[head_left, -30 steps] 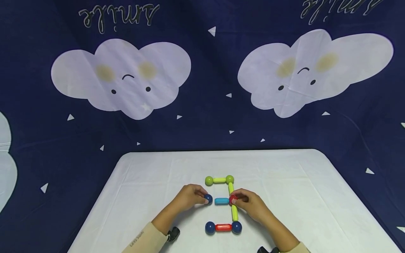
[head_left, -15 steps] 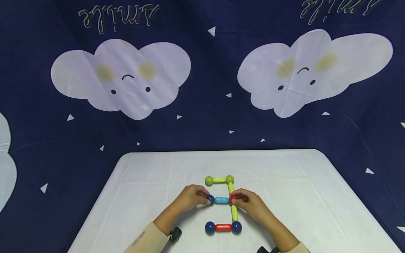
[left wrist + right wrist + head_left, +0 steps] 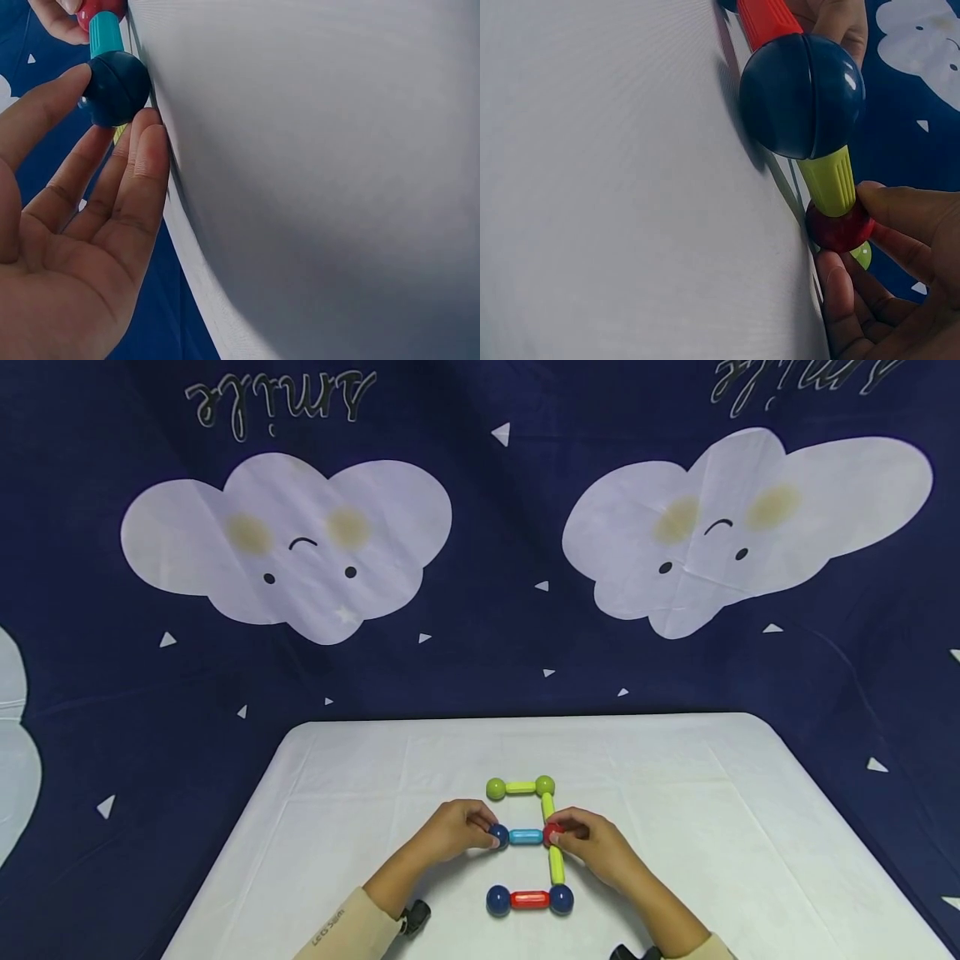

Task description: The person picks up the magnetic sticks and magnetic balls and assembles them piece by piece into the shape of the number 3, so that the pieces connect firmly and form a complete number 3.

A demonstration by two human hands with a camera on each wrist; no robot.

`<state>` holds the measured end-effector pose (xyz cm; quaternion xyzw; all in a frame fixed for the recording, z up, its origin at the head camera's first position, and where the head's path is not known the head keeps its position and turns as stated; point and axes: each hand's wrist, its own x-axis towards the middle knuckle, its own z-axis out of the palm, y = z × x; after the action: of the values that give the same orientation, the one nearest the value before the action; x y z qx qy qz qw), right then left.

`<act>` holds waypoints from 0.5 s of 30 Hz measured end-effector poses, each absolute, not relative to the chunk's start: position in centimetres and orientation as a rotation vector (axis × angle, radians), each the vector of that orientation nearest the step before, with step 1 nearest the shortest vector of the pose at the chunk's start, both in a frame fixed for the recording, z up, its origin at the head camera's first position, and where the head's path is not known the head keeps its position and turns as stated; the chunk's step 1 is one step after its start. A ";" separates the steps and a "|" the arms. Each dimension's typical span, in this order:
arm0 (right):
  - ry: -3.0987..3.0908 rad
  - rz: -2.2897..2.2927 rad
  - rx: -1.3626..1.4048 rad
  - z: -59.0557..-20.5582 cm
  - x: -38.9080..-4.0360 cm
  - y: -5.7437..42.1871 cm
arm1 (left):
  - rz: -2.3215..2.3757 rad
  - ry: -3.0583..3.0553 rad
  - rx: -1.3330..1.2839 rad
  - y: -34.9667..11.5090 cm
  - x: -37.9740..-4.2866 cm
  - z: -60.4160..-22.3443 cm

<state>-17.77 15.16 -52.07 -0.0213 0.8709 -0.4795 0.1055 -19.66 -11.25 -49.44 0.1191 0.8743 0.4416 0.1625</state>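
Between thumb and fingers my left hand pinches a dark blue ball, which touches the left end of a light blue rod. That rod's other end meets a red ball, pinched by my right hand. From the red ball one yellow-green rod runs back to a green ball, and another yellow-green rod runs forward to a dark blue ball. A short yellow-green rod joins a second green ball at the back. In front, a red rod links two dark blue balls.
The joined pieces lie on a white-covered table. Behind it hangs a dark blue cloth printed with clouds and small triangles. A black wrist camera sits under my left forearm, and another black device is under the right.
The dark blue ball in my left hand has moved slightly right and now touches the light blue rod, closing the earlier gap. My right hand stays on the red ball.
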 end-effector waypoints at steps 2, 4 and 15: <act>2.566 -1.415 -0.068 -52.1 -17.8 15.1 | 1.260 2.496 0.347 -11.3 -19.7 -49.5; 2.567 -1.415 -0.075 -52.1 -17.8 15.1 | 1.255 2.494 0.343 -11.3 -19.7 -49.5; 2.568 -1.430 -0.069 -52.2 -17.9 15.1 | 1.211 2.482 0.342 -11.1 -19.7 -49.3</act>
<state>-17.88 15.14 -52.16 -0.0235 0.8691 -0.4838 0.1005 -19.69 -11.07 -49.34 0.1211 0.8776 0.4283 0.1784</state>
